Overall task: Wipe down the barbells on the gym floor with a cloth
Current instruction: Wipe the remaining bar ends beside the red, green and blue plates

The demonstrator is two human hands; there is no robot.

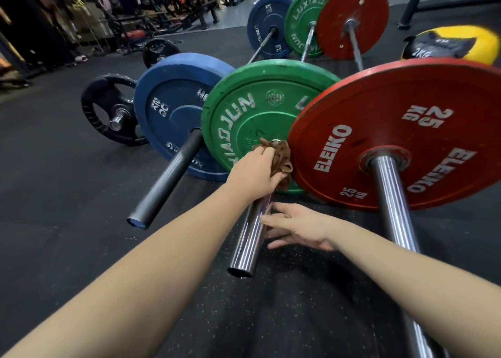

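The left hand (254, 173) is gripping a brown cloth (283, 157), its fingers curling round both the cloth and the chrome sleeve (249, 241) jutting out of the green plate (244, 113), right up against that plate's hub. The right hand (295, 227) is resting loose, spread fingers against the same sleeve, further out from the green plate (nearer the sleeve's open end). A red plate (393, 130) is standing just right of the green plate, overlapping its edge, and a blue plate (173, 105) is standing just left of it, all on the black floor (67, 195).
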